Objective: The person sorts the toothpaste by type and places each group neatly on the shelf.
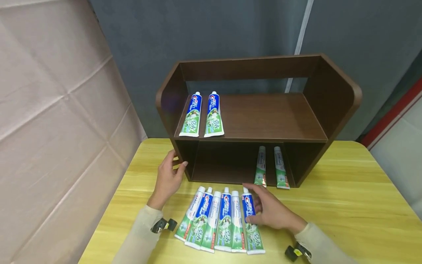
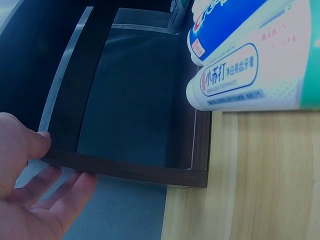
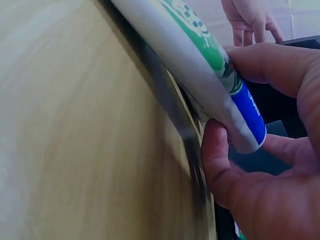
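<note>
My right hand [image 1: 275, 209] grips a blue-and-green Crest toothpaste tube [image 1: 254, 234] at the right end of a fanned row. In the right wrist view, the thumb lies on its printed face and fingers curl under its cap end. The tube's foot end runs out of that view. My left hand [image 1: 168, 179] holds the front edge of the dark brown shelf's [image 2: 125, 170] left side panel, thumb on the inner side and fingers outside. Beside the held tube lie several more, white-and-green toothpaste tubes [image 1: 237, 223] alternating with blue-and-green toothpaste tubes [image 1: 225, 223], caps toward the shelf.
On the upper board [image 1: 270, 117], two blue-and-green tubes [image 1: 214, 115] lie at the left, caps to the back. Two white-and-green tubes [image 1: 281, 168] lie at the right of the lower compartment. The shelf stands on a yellow wood-grain table [image 1: 349, 205], before a grey curtain [image 1: 230, 29].
</note>
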Tool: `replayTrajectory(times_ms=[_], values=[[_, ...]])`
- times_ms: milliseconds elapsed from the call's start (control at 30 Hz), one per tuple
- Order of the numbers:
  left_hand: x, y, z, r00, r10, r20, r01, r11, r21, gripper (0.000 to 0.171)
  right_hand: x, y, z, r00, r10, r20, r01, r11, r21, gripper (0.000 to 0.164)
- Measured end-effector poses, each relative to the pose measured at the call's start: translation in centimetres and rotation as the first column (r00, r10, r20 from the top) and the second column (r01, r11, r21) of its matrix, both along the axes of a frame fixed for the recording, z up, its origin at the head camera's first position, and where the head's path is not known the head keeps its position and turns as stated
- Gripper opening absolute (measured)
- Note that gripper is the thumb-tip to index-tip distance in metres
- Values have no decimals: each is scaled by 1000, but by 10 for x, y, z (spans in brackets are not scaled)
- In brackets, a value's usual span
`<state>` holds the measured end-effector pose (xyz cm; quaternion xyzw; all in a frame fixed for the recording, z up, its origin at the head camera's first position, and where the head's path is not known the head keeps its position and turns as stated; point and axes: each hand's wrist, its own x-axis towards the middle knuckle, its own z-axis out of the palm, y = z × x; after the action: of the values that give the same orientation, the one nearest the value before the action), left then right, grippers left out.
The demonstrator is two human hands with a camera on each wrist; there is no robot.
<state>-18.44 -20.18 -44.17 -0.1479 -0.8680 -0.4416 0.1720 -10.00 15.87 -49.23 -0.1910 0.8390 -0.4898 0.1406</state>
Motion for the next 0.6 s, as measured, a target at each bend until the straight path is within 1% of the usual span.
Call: replayTrajectory(times_ms=[200,333,433,567,600], values=[[-1,0,0,1000,-6,-8,6,1000,-2,48,4,1,2,1000,10,27,-9,999,-34,105],[-1,-1,-1,1000,-7,-11,7,1000,-3,47,8,2,4,1000,16,10,-16,999,-38,102],[-1,-1,-1,1000,-6,-12,6,1000,-2,47,11,3,6,999,29,17,-28,998,-52,100],[-1,0,0,1000,-9,-18,9,1000,0,48,16,4,7,998,34,44,-30,995,-99,99],[-1,0,0,1000,-9,-19,9,1000,0,48,17,4,7,999,30,39,-25,994,-105,99]])
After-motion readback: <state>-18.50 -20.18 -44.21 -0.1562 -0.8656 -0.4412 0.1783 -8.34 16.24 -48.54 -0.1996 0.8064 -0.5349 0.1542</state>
